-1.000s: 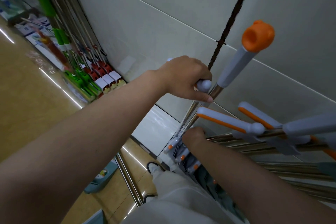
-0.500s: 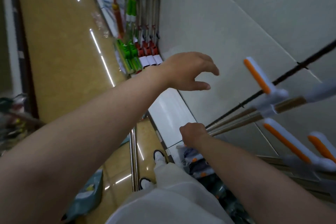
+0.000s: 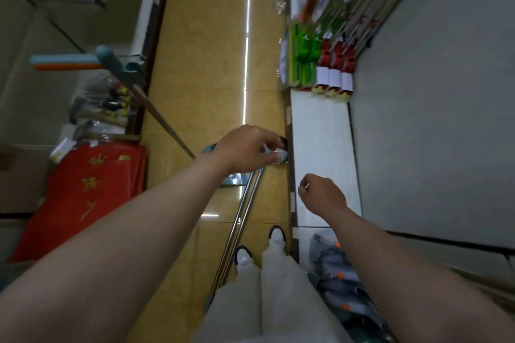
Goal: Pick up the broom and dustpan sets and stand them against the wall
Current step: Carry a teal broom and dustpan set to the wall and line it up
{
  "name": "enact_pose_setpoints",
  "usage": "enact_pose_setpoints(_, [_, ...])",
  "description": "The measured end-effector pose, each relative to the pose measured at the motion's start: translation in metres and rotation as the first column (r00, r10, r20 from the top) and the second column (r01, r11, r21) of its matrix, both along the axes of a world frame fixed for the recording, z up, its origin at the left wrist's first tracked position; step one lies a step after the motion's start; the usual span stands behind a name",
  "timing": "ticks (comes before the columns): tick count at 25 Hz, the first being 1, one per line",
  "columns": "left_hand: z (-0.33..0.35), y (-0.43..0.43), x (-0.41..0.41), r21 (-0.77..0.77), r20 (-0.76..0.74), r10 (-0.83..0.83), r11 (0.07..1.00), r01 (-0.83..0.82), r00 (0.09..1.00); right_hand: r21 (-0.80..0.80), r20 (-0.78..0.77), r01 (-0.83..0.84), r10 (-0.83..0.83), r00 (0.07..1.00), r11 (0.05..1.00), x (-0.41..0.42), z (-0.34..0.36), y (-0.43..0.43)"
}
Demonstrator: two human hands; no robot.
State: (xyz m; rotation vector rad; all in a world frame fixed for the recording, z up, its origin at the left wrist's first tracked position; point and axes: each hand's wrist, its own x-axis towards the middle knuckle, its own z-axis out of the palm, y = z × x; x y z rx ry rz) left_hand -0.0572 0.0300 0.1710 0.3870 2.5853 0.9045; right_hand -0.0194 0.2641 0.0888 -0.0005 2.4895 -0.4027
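A broom and dustpan set lies on the yellow floor, its two steel poles (image 3: 242, 220) running toward my feet and its teal dustpan (image 3: 233, 179) partly hidden under my left hand. My left hand (image 3: 248, 151) hovers over the dustpan end with curved, spread fingers and holds nothing. My right hand (image 3: 323, 195) hangs above the white ledge (image 3: 320, 131) with its fingers curled in, empty. Grey and orange broom sets (image 3: 338, 273) stand by the wall at lower right. Another teal and orange handle (image 3: 62, 62) leans at the left.
Green and red mops (image 3: 320, 64) stand against the grey wall (image 3: 432, 120) further along the ledge. A red box (image 3: 83, 192) and bagged goods (image 3: 103, 103) line the left side of the aisle. My two feet (image 3: 259, 245) stand beside the ledge.
My view has swung down from the wall to the floor. My right hand has let go of the standing poles, and my left hand has dropped toward the set on the floor.
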Motion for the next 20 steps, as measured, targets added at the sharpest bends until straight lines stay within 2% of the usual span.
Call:
enact_pose_setpoints(2, [-0.041, -0.016, 0.007, 0.073, 0.118, 0.26, 0.96, -0.27, 0.958, -0.078, 0.048, 0.053, -0.049, 0.998, 0.996, -0.005, -0.033, -0.012])
enact_pose_setpoints(5, [-0.103, -0.027, 0.007, 0.096, 0.212, 0.478, 0.858, -0.505, 0.852, -0.157, 0.076, 0.123, -0.112, 0.991, 0.98, -0.015, -0.09, -0.027])
enact_pose_setpoints(10, [-0.242, -0.034, 0.027, -0.008, 0.327, 0.624, 0.753, -0.658, 0.71, -0.239, 0.154, 0.203, -0.17, 0.973, 0.95, -0.032, -0.202, -0.042])
enact_pose_setpoints(16, [-0.434, -0.023, 0.101, -0.13, 0.539, 0.775, 0.463, -0.877, 0.329, -0.24, 0.409, 0.369, -0.251, 0.877, 0.898, -0.018, -0.371, -0.059])
enact_pose_setpoints(18, [-0.488, -0.017, 0.118, -0.155, 0.564, 0.779, 0.424, -0.892, 0.273, -0.229, 0.456, 0.398, -0.264, 0.85, 0.888, -0.006, -0.42, -0.063])
enact_pose_setpoints(20, [-0.529, -0.014, 0.128, -0.169, 0.57, 0.779, 0.421, -0.891, 0.26, -0.216, 0.476, 0.416, -0.277, 0.835, 0.883, 0.007, -0.459, -0.066])
